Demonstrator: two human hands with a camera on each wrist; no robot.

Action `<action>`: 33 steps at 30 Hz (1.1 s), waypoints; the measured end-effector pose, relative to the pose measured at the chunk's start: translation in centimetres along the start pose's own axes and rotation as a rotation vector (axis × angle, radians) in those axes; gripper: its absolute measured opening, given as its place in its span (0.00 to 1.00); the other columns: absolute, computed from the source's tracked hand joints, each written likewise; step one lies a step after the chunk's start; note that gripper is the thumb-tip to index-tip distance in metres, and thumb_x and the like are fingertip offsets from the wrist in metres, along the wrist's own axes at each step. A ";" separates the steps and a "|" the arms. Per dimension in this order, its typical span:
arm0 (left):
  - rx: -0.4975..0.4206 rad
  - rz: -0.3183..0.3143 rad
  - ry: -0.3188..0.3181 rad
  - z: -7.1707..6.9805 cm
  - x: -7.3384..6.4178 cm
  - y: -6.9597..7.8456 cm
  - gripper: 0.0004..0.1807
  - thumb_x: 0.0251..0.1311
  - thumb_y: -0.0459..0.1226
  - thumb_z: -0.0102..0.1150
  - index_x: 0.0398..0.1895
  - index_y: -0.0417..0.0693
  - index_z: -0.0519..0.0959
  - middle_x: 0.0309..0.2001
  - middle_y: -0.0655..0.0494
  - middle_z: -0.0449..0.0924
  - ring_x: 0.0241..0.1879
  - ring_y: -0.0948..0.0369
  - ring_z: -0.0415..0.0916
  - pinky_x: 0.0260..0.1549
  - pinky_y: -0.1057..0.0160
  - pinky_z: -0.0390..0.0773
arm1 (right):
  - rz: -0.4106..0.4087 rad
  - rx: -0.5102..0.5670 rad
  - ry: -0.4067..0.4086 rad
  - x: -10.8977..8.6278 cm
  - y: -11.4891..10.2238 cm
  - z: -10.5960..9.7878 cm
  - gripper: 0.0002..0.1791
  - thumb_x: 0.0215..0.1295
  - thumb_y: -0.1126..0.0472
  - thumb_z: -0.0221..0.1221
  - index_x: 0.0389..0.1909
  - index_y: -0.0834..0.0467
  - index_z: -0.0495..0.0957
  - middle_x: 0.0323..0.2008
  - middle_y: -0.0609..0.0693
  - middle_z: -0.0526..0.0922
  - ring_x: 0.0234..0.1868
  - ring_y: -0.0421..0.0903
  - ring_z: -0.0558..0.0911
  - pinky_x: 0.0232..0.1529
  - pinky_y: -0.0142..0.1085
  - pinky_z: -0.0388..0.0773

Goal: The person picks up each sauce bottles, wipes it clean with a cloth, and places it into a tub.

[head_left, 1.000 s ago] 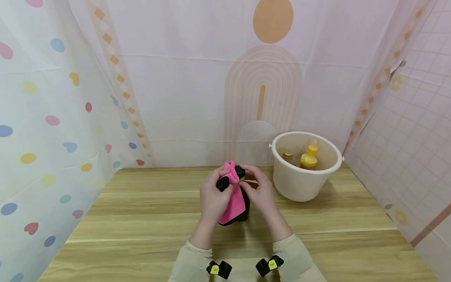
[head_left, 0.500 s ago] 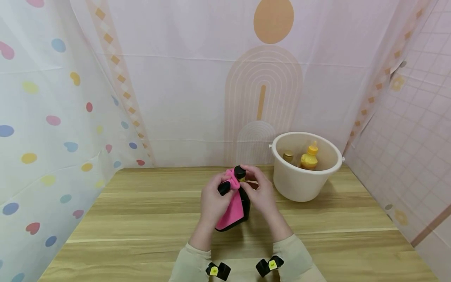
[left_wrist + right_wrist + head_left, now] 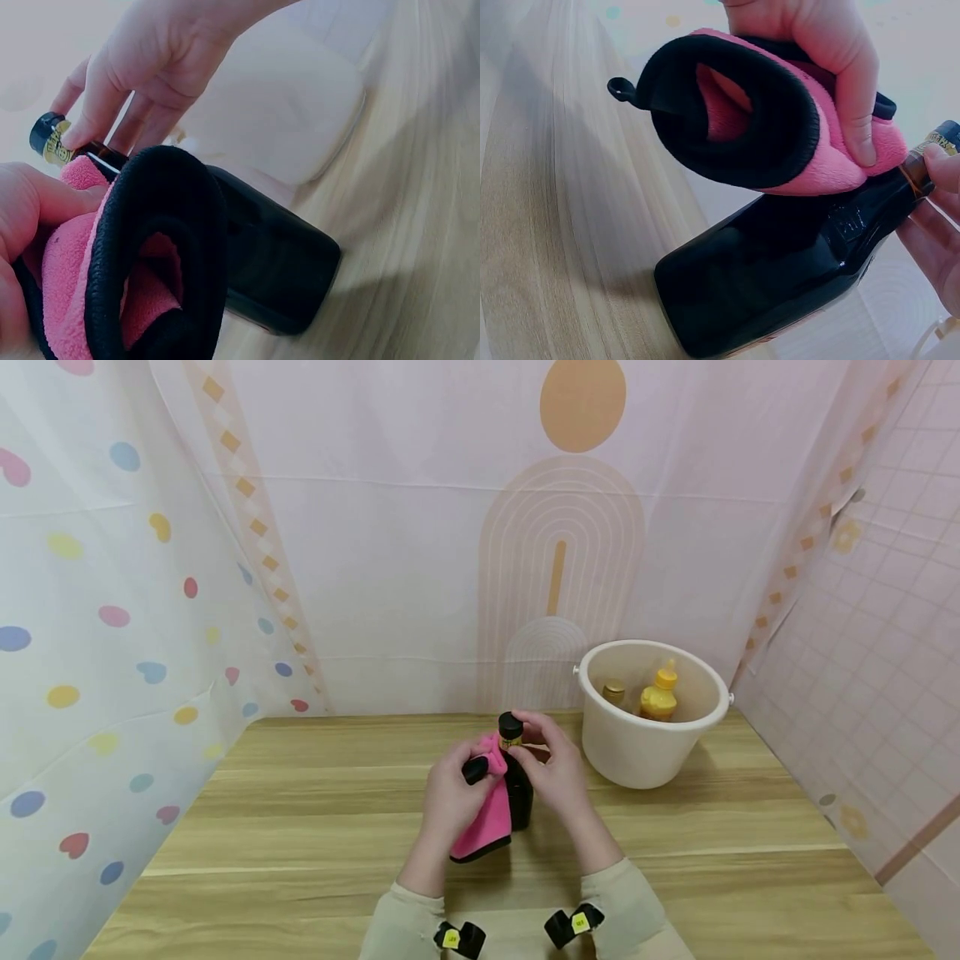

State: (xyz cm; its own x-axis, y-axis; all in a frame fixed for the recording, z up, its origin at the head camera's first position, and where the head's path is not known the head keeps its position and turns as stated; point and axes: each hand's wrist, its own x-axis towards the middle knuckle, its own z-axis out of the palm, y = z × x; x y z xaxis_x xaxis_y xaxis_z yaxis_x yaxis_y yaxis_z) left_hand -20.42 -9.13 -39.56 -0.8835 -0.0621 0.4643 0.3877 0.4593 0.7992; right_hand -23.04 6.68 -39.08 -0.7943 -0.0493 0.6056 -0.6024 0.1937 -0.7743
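A dark glass bottle [image 3: 520, 793] with a black cap [image 3: 511, 724] and a yellow neck label stands base down at the tabletop. My right hand [image 3: 553, 768] holds it by the neck, just under the cap, between thumb and fingers. A pink cloth [image 3: 483, 828] with black edging is bunched in my left hand [image 3: 452, 789]. Seen from the right wrist, the folded cloth [image 3: 836, 161] lies against the bottle's shoulder, my left thumb pressing into it. One rolled end opens as a loop, and a small black hanging tab sticks out.
A cream bucket [image 3: 633, 752] stands behind and to the right of my right hand. Inside it are a yellow squeeze bottle [image 3: 657, 700] and something with a gold cap [image 3: 612, 691]. Patterned curtains border the wooden table [image 3: 315, 827] at the back and both sides.
My left hand has drawn the cloth down and leftward along the bottle. More of the cap, neck label and dark body now shows. The right hand keeps its hold on the neck.
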 end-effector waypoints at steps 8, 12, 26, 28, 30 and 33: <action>0.020 -0.037 -0.029 -0.2 -0.2 -0.6 0.14 0.50 0.31 0.75 0.41 0.44 0.84 0.48 0.49 0.83 0.50 0.51 0.79 0.52 0.50 0.77 | -0.029 0.003 -0.002 -0.2 -3.4 -0.3 0.24 0.55 0.78 0.65 0.54 0.66 0.76 0.45 0.65 0.81 0.44 0.62 0.82 0.43 0.52 0.82; 0.008 -0.072 -0.045 -0.4 -0.4 -0.9 0.14 0.51 0.32 0.74 0.41 0.45 0.83 0.46 0.50 0.83 0.48 0.52 0.79 0.51 0.50 0.78 | -0.026 0.004 0.005 -0.3 -3.9 -0.3 0.24 0.55 0.78 0.65 0.54 0.65 0.76 0.45 0.64 0.81 0.44 0.62 0.81 0.43 0.52 0.82; 0.048 -0.126 -0.073 -0.7 -0.4 -2.0 0.11 0.51 0.33 0.74 0.37 0.46 0.82 0.42 0.50 0.83 0.43 0.53 0.79 0.45 0.51 0.79 | -0.017 -0.007 0.008 -0.1 -1.1 0.0 0.25 0.55 0.77 0.66 0.55 0.62 0.77 0.45 0.63 0.81 0.44 0.62 0.82 0.43 0.52 0.82; 0.049 -0.132 -0.083 -0.7 -0.3 -2.2 0.11 0.51 0.33 0.74 0.38 0.45 0.83 0.42 0.49 0.83 0.43 0.53 0.79 0.46 0.50 0.79 | -0.007 -0.007 0.007 -0.1 -0.4 0.0 0.26 0.56 0.75 0.67 0.56 0.59 0.77 0.46 0.61 0.82 0.45 0.60 0.82 0.43 0.50 0.82; 0.051 -0.139 -0.092 -0.8 -0.2 -2.5 0.12 0.51 0.32 0.74 0.38 0.44 0.83 0.42 0.49 0.84 0.44 0.52 0.79 0.47 0.50 0.78 | -0.001 -0.004 0.002 0.0 -0.1 0.0 0.26 0.56 0.74 0.67 0.56 0.57 0.77 0.47 0.59 0.82 0.46 0.58 0.82 0.44 0.48 0.82; 0.075 -0.140 -0.108 -0.9 -0.2 -2.9 0.13 0.50 0.30 0.74 0.39 0.43 0.83 0.43 0.48 0.84 0.45 0.51 0.80 0.48 0.49 0.78 | -0.006 -0.001 -0.003 -0.1 0.0 -0.1 0.26 0.57 0.73 0.67 0.57 0.55 0.77 0.47 0.57 0.82 0.46 0.56 0.83 0.44 0.45 0.82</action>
State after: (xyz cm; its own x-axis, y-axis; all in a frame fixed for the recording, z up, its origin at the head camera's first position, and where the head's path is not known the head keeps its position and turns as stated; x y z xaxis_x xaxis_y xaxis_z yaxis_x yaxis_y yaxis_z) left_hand -21.09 -11.27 -41.64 -0.9521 -0.0363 0.3037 0.2419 0.5179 0.8205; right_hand -23.00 6.77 -39.13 -0.7906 -0.0531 0.6101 -0.6074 0.1948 -0.7701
